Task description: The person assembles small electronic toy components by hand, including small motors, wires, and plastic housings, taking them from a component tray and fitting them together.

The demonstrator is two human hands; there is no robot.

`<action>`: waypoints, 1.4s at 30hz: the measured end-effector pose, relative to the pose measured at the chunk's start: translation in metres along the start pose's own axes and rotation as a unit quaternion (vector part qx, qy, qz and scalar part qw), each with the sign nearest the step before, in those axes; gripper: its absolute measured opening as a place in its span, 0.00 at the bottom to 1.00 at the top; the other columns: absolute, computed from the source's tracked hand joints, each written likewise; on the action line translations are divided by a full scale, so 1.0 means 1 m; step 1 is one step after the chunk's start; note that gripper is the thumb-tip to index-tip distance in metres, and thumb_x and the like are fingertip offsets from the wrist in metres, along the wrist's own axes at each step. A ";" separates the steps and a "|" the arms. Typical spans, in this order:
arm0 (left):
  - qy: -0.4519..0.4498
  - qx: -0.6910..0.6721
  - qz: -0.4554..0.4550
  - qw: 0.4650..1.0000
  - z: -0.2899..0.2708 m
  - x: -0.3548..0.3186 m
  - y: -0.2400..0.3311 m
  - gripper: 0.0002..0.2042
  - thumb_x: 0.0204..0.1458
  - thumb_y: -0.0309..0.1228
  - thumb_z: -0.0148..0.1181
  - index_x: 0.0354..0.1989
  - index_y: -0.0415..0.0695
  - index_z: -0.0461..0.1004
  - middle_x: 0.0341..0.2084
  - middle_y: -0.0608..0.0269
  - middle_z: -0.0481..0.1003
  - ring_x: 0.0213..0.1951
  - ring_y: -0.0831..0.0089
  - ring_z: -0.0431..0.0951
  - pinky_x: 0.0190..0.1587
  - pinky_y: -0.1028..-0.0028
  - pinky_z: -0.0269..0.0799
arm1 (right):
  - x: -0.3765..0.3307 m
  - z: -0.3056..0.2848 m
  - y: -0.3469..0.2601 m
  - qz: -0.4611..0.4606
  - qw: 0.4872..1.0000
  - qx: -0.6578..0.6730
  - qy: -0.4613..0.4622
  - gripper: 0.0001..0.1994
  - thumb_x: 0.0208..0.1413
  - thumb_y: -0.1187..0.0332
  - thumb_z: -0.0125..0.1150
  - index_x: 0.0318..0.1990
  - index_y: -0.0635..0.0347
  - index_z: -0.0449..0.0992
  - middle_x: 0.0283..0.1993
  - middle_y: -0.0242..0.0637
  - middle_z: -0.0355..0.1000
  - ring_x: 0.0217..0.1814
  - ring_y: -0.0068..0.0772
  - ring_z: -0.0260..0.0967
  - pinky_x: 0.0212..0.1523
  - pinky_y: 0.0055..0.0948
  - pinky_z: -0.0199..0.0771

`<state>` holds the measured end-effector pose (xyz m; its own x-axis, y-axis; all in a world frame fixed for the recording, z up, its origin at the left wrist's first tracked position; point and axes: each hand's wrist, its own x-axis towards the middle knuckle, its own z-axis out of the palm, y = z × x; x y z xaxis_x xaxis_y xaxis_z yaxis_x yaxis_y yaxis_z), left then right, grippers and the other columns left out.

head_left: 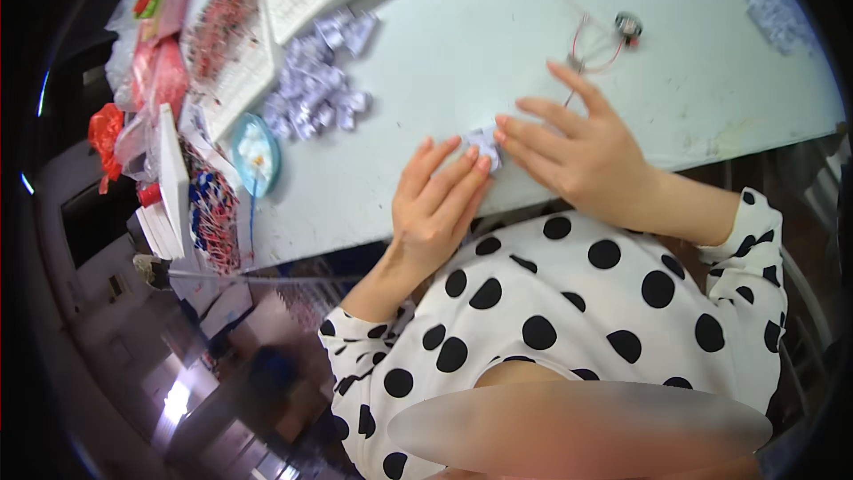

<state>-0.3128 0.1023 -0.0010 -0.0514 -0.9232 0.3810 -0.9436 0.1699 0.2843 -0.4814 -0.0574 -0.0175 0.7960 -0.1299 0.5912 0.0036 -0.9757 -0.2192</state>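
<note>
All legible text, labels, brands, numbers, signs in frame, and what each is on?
None readable.
Small lavender piece at the fingertips: no legible marking; partly covered by fingers.
Loose lavender pieces: too small and blurred to read any marking.
Round black component with red wires: too small to tell.
Plastic bags: no legible print.

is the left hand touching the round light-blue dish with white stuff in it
Apart: the head view plainly shows a stretch of pale tabletop between the bare left hand and the round light-blue dish.
</note>
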 end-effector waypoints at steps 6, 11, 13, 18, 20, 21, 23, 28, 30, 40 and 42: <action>0.063 -0.117 -0.033 0.991 0.004 0.009 -0.001 0.09 0.50 0.21 0.69 0.40 0.38 0.81 0.38 0.57 0.81 0.40 0.61 0.82 0.46 0.65 0.80 | 0.004 0.001 0.005 0.024 0.998 0.050 -0.005 0.16 0.42 0.65 0.71 0.39 0.58 0.78 0.40 0.31 0.74 0.55 0.34 0.70 0.70 0.52 0.59; 0.041 -0.188 -0.110 0.975 -0.005 0.032 0.000 0.13 0.49 0.24 0.70 0.45 0.40 0.80 0.40 0.55 0.80 0.40 0.59 0.81 0.42 0.66 0.78 | 0.010 0.005 0.016 0.010 1.000 -0.018 0.008 0.14 0.44 0.67 0.70 0.40 0.57 0.77 0.37 0.30 0.73 0.50 0.32 0.71 0.69 0.51 0.58; 0.043 -0.179 -0.102 0.978 -0.004 0.037 -0.008 0.15 0.48 0.24 0.71 0.46 0.40 0.79 0.40 0.55 0.79 0.41 0.58 0.80 0.42 0.66 0.77 | 0.013 0.009 0.023 0.003 1.000 -0.005 -0.012 0.14 0.46 0.66 0.70 0.41 0.57 0.78 0.38 0.30 0.74 0.49 0.32 0.71 0.69 0.50 0.59; 0.016 -0.140 -0.072 0.987 0.000 0.044 -0.021 0.15 0.49 0.25 0.70 0.46 0.39 0.77 0.39 0.54 0.76 0.41 0.57 0.78 0.40 0.65 0.75 | 0.011 0.016 0.033 0.015 0.999 0.026 -0.015 0.15 0.47 0.65 0.71 0.43 0.58 0.79 0.38 0.31 0.75 0.51 0.34 0.70 0.68 0.49 0.60; 0.012 -0.140 -0.075 0.987 0.002 0.043 -0.023 0.15 0.49 0.25 0.70 0.46 0.39 0.76 0.39 0.53 0.76 0.41 0.57 0.78 0.40 0.65 0.75 | 0.011 0.016 0.035 0.034 0.998 0.050 -0.016 0.15 0.47 0.65 0.71 0.43 0.58 0.79 0.39 0.32 0.75 0.52 0.36 0.69 0.67 0.49 0.60; 0.003 -0.145 -0.075 0.987 0.003 0.043 -0.023 0.15 0.50 0.24 0.69 0.46 0.39 0.76 0.39 0.53 0.76 0.40 0.57 0.78 0.40 0.65 0.75 | 0.010 0.014 0.035 0.052 0.995 0.080 -0.028 0.16 0.46 0.66 0.71 0.43 0.57 0.79 0.39 0.33 0.75 0.53 0.37 0.68 0.65 0.48 0.60; -0.001 -0.150 -0.081 0.985 0.001 0.046 -0.020 0.15 0.50 0.25 0.69 0.46 0.39 0.76 0.39 0.53 0.76 0.40 0.56 0.78 0.40 0.65 0.75 | 0.009 0.010 0.036 0.071 0.991 0.111 -0.041 0.16 0.46 0.66 0.72 0.43 0.57 0.80 0.40 0.34 0.75 0.53 0.39 0.68 0.64 0.48 0.61; 0.006 -0.167 -0.072 0.983 -0.006 0.063 -0.022 0.17 0.50 0.25 0.70 0.48 0.38 0.76 0.39 0.53 0.77 0.40 0.59 0.79 0.41 0.66 0.76 | 0.014 -0.006 0.041 0.098 0.987 0.128 -0.010 0.13 0.47 0.68 0.71 0.42 0.56 0.80 0.40 0.35 0.75 0.53 0.42 0.67 0.61 0.43 0.61; 0.025 -0.231 -0.100 0.967 -0.015 0.085 -0.019 0.18 0.50 0.22 0.70 0.51 0.37 0.76 0.42 0.56 0.80 0.44 0.67 0.81 0.48 0.72 0.76 | 0.027 -0.027 0.050 0.112 0.986 0.122 0.021 0.13 0.48 0.68 0.71 0.42 0.55 0.80 0.40 0.35 0.76 0.53 0.41 0.67 0.61 0.43 0.60; 0.150 -0.309 -0.025 0.939 -0.083 0.214 -0.077 0.17 0.57 0.20 0.64 0.55 0.34 0.73 0.41 0.58 0.80 0.45 0.73 0.81 0.49 0.75 0.77 | 0.165 -0.078 0.134 0.109 0.967 0.222 0.059 0.20 0.55 0.58 0.70 0.53 0.56 0.80 0.49 0.36 0.77 0.56 0.35 0.68 0.59 0.34 0.65; 0.169 -0.292 0.002 0.941 -0.104 0.237 -0.097 0.17 0.57 0.20 0.64 0.54 0.33 0.74 0.41 0.58 0.81 0.43 0.75 0.81 0.48 0.77 0.76 | 0.193 -0.073 0.159 0.046 0.958 0.268 0.093 0.24 0.56 0.54 0.69 0.57 0.55 0.78 0.54 0.37 0.76 0.60 0.34 0.68 0.63 0.34 0.64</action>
<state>-0.1990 -0.0974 0.1537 0.1459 -0.7766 0.6129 -0.5982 0.4242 0.6798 -0.3720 -0.2502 0.1185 0.6862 -0.2889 0.6676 0.2885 -0.7344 -0.6144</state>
